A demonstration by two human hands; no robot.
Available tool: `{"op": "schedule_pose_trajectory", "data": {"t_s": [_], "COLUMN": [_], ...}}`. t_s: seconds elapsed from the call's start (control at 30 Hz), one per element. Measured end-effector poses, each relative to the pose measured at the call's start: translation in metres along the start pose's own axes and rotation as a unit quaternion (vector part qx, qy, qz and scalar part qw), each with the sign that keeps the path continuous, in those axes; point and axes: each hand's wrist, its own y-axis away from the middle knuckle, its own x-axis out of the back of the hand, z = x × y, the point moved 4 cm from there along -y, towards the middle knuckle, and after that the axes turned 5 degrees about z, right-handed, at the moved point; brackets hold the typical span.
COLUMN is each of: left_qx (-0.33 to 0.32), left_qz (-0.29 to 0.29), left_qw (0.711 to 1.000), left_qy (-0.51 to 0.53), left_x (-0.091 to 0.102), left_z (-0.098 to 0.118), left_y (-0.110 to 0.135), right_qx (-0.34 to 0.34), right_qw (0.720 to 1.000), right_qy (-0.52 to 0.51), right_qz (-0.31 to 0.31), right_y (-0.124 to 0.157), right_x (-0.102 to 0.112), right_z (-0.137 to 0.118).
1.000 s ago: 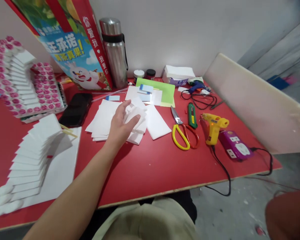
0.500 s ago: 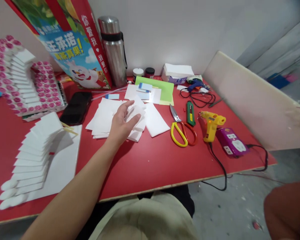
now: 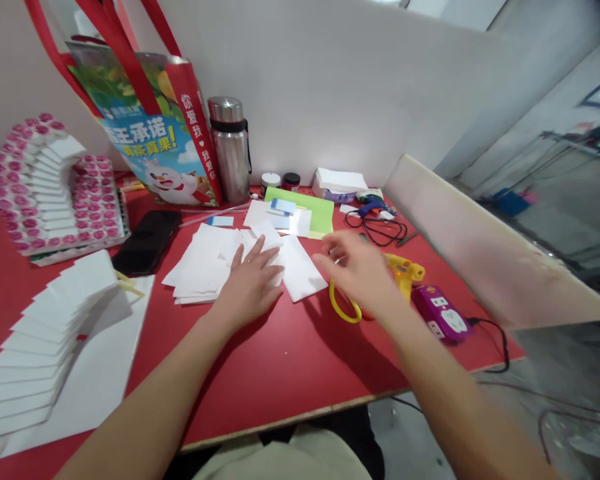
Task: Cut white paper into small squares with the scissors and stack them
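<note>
My left hand [image 3: 253, 283] lies on a loose stack of white paper sheets [image 3: 195, 263], its fingers spread and pressing down. A separate white paper piece [image 3: 304, 270] rests just right of those fingers. Over the scissors, my right hand [image 3: 363, 270] hovers with thumb and fingers curved and apart, slightly blurred. Nothing shows between them. One yellow handle loop of the scissors [image 3: 341, 310] is visible below this hand; the blades and most of the other loop are hidden. Just right of it sits a yellow glue gun [image 3: 405, 272], partly covered by the hand.
At left, a fan of white folded steps [image 3: 55, 327] stands on a white board [image 3: 115, 367], before a pink-flowered model [image 3: 93, 207]. A phone [image 3: 147, 241], printed bag [image 3: 150, 153] and steel flask [image 3: 231, 157] stand behind. A purple power box [image 3: 443, 313] sits at right.
My right hand has come in from the lower right to above the scissors. My left hand has flattened onto the papers. The view has tilted up.
</note>
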Motion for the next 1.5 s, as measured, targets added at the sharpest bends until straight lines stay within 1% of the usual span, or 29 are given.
{"op": "schedule_pose_trajectory", "data": {"t_s": [0.03,0.1,0.17,0.23,0.3,0.4,0.53,0.6,0.67,0.73,0.8,0.87,0.9,0.93,0.97,1.0,1.03,1.07,1.1,1.13,1.17,1.2,1.23,1.27,1.3,1.33,1.4,1.5], "left_qx": [0.005,0.021,0.040,0.058,0.071,0.071,0.044,0.027,0.015,0.011,0.018,0.035,0.050,0.069,0.093,0.121,0.153,0.184,0.215,0.243,0.266,0.281,0.289,0.293,0.291,0.289,0.290,0.315], "left_qz": [-0.022,-0.032,-0.011,0.017,0.031,0.033,0.047,0.057,0.075,0.108,0.137,0.151,0.151,0.151,0.150,0.147,0.141,0.133,0.124,0.113,0.101,0.090,0.080,0.073,0.071,0.073,0.087,0.114], "left_qw": [1.000,0.999,0.998,0.996,0.993,0.993,0.997,0.997,0.997,0.994,0.988,0.982,0.979,0.973,0.963,0.946,0.919,0.883,0.840,0.795,0.753,0.716,0.683,0.657,0.639,0.630,0.631,0.635], "left_qy": [-0.018,-0.038,-0.051,-0.069,-0.087,-0.090,-0.052,-0.033,-0.009,0.027,0.068,0.107,0.129,0.159,0.204,0.263,0.335,0.410,0.482,0.543,0.593,0.633,0.665,0.691,0.708,0.717,0.715,0.696], "left_x": [-0.004,-0.008,-0.009,-0.009,-0.009,-0.008,-0.003,-0.001,0.001,0.003,0.006,0.008,0.009,0.009,0.008,0.007,0.004,0.001,-0.003,-0.008,-0.012,-0.015,-0.017,-0.018,-0.017,-0.016,-0.012,-0.005], "left_z": [-0.002,-0.007,-0.014,-0.021,-0.026,-0.025,-0.012,-0.006,-0.001,0.001,0.001,0.001,0.001,0.001,0.001,0.000,-0.002,-0.003,-0.004,-0.005,-0.006,-0.006,-0.006,-0.005,-0.004,-0.004,-0.004,-0.007], "left_y": [0.001,0.001,0.001,0.002,0.002,0.002,0.000,-0.001,-0.001,-0.002,-0.002,-0.002,-0.002,-0.002,-0.002,-0.001,-0.001,-0.001,0.000,0.000,0.000,-0.001,-0.001,-0.002,-0.002,-0.003,-0.004,-0.003], "right_qx": [-0.004,-0.013,-0.012,0.001,0.015,0.032,0.057,0.064,0.066,0.062,0.049,0.012,-0.020,-0.057,-0.094,-0.126,-0.149,-0.163,-0.169,-0.170,-0.167,-0.161,-0.155,-0.150,-0.150,-0.153,-0.166,-0.167], "right_qw": [0.999,0.989,0.980,0.981,0.981,0.977,0.967,0.969,0.979,0.988,0.984,0.964,0.945,0.919,0.884,0.845,0.806,0.771,0.743,0.722,0.710,0.707,0.712,0.723,0.737,0.751,0.770,0.781], "right_qy": [0.045,0.142,0.187,0.189,0.190,0.209,0.248,0.237,0.188,0.103,-0.007,-0.145,-0.226,-0.313,-0.400,-0.478,-0.542,-0.593,-0.630,-0.657,-0.674,-0.681,-0.680,-0.671,-0.657,-0.640,-0.612,-0.595], "right_qz": [-0.016,-0.047,-0.060,-0.051,-0.045,-0.028,-0.011,-0.003,0.034,0.096,0.170,0.223,0.235,0.234,0.222,0.203,0.184,0.166,0.150,0.135,0.119,0.102,0.085,0.070,0.059,0.054,0.060,0.091], "right_y": [-0.003,-0.010,-0.016,-0.019,-0.019,-0.016,-0.012,-0.012,-0.012,-0.012,-0.011,-0.011,-0.012,-0.013,-0.014,-0.016,-0.016,-0.017,-0.017,-0.016,-0.015,-0.014,-0.011,-0.009,-0.007,-0.004,-0.001,0.001], "right_x": [-0.013,-0.039,-0.059,-0.068,-0.069,-0.061,-0.050,-0.045,-0.037,-0.027,-0.018,-0.013,-0.013,-0.015,-0.019,-0.023,-0.027,-0.030,-0.032,-0.033,-0.034,-0.035,-0.037,-0.039,-0.041,-0.044,-0.050,-0.051], "right_z": [0.004,0.014,0.022,0.026,0.028,0.029,0.031,0.032,0.033,0.035,0.038,0.045,0.049,0.053,0.056,0.057,0.056,0.054,0.050,0.046,0.041,0.036,0.031,0.028,0.025,0.023,0.022,0.022]}}
